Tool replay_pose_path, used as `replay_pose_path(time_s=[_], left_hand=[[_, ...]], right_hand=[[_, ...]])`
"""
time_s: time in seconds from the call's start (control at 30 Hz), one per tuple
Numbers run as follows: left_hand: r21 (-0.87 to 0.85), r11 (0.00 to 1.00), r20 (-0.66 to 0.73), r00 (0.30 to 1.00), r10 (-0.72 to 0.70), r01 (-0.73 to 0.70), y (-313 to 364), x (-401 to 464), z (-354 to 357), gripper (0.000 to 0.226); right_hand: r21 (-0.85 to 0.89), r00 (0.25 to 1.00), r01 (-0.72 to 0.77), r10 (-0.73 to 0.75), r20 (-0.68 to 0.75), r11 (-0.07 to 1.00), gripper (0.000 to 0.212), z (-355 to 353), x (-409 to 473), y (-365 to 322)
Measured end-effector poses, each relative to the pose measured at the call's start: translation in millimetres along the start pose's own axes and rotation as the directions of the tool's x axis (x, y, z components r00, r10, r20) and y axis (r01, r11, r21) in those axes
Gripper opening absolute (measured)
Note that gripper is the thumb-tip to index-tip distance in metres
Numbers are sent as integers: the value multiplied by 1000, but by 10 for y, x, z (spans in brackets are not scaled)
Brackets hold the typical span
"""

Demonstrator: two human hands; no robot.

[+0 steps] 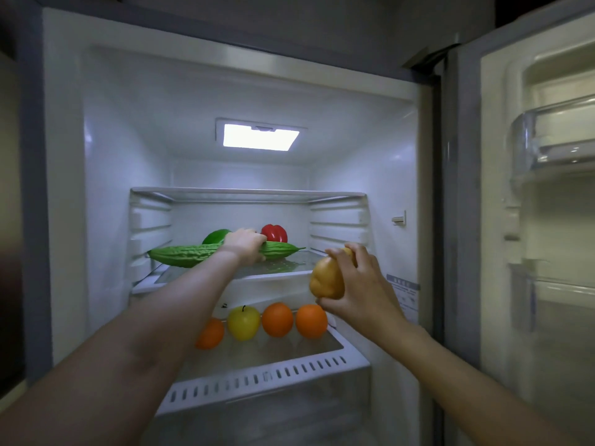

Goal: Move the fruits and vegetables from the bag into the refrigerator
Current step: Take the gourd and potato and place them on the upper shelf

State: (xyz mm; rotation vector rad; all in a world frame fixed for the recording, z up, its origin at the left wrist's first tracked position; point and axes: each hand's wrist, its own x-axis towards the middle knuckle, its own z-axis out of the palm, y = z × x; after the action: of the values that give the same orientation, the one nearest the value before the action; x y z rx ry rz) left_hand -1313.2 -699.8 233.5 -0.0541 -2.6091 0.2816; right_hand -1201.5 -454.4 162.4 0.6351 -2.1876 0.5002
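Observation:
The refrigerator stands open in front of me. My left hand (244, 244) grips a long green bitter gourd (180, 256) lying across the middle glass shelf (277, 274). Behind it sit a green pepper (215, 235) and a red pepper (274, 232). To the right, in front of the shelf's edge, my right hand (360, 284) holds a yellow-brown potato (326, 280) in the air. On the lower shelf (267, 371) stand a yellow apple (243, 321) and three oranges (277, 318). The bag is out of sight.
The open refrigerator door (531, 220) stands at the right with clear door bins (553, 140). A top shelf (248, 192) sits under the lit ceiling lamp (260, 136). Bare glass shows on the right half of the middle shelf.

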Motion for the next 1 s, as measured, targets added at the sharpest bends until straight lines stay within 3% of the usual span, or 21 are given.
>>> replay_pose_path(time_s=[0.4,0.57,0.7,1.0], left_hand=[[-61,995,-305,948,-90,75,187,-920,-262,55],[-38,991,-314,940,-135,130,92,-1223,-293,54],[-28,988,-321,935,-150,149,49,-1311,-329,54],[-31,990,-325,935,-142,139,17,-1288,-319,54]], right_hand=[[98,990,-114,105,92,989,84,399,947,38],[76,960,-176,154,232,981,96,613,1324,96],[45,929,-218,193,317,975,93,702,1490,190],[70,903,-239,195,384,968,97,839,1564,443]])
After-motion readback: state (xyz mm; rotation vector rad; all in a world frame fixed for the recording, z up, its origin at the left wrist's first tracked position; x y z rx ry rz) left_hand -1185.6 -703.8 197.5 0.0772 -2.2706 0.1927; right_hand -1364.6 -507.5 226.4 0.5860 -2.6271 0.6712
